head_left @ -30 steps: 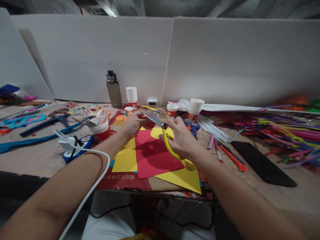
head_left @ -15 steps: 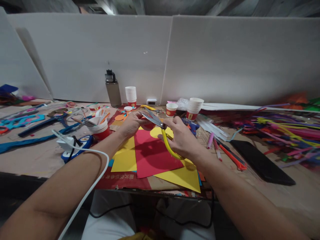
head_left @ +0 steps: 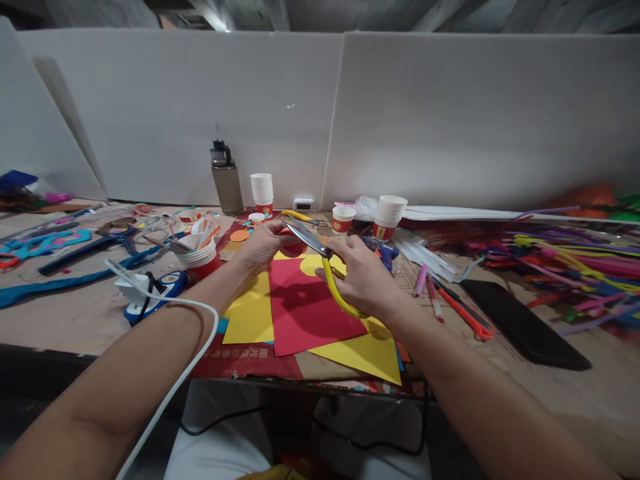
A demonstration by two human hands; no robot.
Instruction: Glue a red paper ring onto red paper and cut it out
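My right hand [head_left: 363, 273] grips scissors [head_left: 331, 283] with yellow handles, the blades pointing left and up. Fingers of my left hand [head_left: 263, 248] pinch a small red paper piece [head_left: 293, 249] with a rounded lower edge, partly hidden by the blades, which lie against or just over it. Below both hands lies a red paper sheet [head_left: 310, 310]. Yellow sheets [head_left: 250, 313] stick out from under it, and a yellow paper disc [head_left: 311, 266] rests at its top edge.
At left stand a cup with tools [head_left: 200, 260] and a blue-and-white plug block [head_left: 155, 297]. Stacked paper cups [head_left: 390, 217] and a bottle [head_left: 227, 183] are along the back. A black phone [head_left: 523, 323], markers [head_left: 434, 300] and pipe cleaners [head_left: 575, 267] lie right.
The scissor blades have shifted very slightly against the red paper piece in my left hand, which has turned a little. Both hands stay in nearly the same place.
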